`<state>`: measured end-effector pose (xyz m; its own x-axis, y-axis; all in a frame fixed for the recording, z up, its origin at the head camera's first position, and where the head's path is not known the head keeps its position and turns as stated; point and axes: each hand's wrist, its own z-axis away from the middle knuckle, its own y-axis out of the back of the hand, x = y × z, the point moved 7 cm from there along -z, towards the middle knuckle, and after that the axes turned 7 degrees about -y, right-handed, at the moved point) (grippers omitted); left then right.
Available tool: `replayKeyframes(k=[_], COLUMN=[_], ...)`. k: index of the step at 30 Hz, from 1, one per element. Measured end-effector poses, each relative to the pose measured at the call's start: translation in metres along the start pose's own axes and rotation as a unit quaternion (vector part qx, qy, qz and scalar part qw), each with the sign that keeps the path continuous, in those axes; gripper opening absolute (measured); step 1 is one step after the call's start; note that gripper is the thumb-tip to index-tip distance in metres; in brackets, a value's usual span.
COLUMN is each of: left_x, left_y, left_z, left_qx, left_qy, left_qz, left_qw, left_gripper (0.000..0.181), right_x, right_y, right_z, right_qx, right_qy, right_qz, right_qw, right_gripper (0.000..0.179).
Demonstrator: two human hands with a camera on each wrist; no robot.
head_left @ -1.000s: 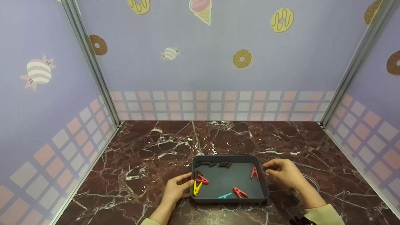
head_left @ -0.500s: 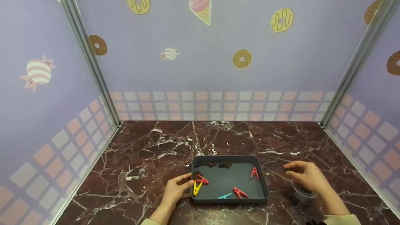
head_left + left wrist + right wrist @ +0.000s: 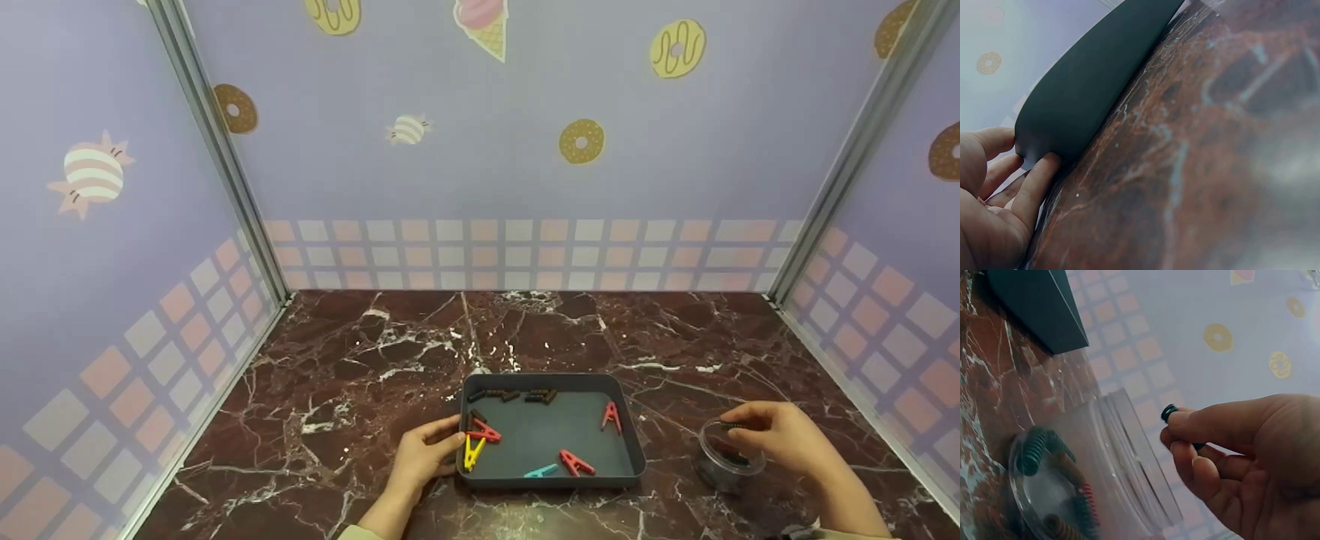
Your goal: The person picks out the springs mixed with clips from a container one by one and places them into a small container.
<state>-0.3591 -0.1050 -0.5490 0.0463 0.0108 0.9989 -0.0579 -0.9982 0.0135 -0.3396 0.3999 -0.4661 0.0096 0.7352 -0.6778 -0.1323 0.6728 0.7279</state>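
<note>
My left hand (image 3: 420, 454) holds the left side of a dark grey tray (image 3: 634, 454), with a digit at its rim. In the left wrist view, fingers (image 3: 1036, 183) touch the tray's end wall (image 3: 1078, 95). Inside lie red, yellow and blue spring clamps, such as a red clamp (image 3: 576, 462) and a yellow clamp (image 3: 473, 451), and several dark brown and black springs (image 3: 540, 395). My right hand (image 3: 784, 435) pinches a dark green spring (image 3: 1169, 412) over the mouth of a clear plastic jar (image 3: 1123, 455). Green, brown and red springs (image 3: 1033, 453) lie inside the jar.
The jar stands right of the tray on a dark red marbled tabletop (image 3: 360, 352). Lilac panels (image 3: 525, 180) printed with sweets close the back and both sides, joined by metal posts (image 3: 225, 150) at the corners.
My right hand has moved right, from beside the tray's right wall to over the jar, with the spring still pinched. My left hand and the tray have stayed put.
</note>
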Motion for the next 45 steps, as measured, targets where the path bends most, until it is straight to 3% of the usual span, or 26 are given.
replayKeyframes(k=[7, 15, 24, 45], left_x=[-0.0005, -0.0061, -0.0056, -0.0013], left_y=[0.0006, 0.0009, 0.0007, 0.0008], left_z=[0.0004, -0.0024, -0.0022, -0.0004], left_qx=[0.002, 0.0, 0.002, -0.002], left_qy=[0.003, 0.01, 0.009, 0.007], left_qz=[-0.004, -0.009, -0.01, 0.0], left_qw=[1.0, 0.9999, 0.9999, 1.0], left_gripper=[0.05, 0.05, 0.048, 0.048], right_x=[0.0061, 0.0077, 0.0052, 0.0058], right_y=[0.0015, -0.0003, -0.0004, -0.0011], right_z=[0.001, 0.0003, 0.0012, 0.0013], right_qx=[-0.023, -0.04, -0.035, -0.052], right_qy=[-0.007, 0.012, 0.016, 0.022], right_qz=[0.017, 0.035, 0.044, 0.019], right_qw=[0.9996, 0.9985, 0.9983, 0.9983], right_gripper=[0.029, 0.025, 0.022, 0.025])
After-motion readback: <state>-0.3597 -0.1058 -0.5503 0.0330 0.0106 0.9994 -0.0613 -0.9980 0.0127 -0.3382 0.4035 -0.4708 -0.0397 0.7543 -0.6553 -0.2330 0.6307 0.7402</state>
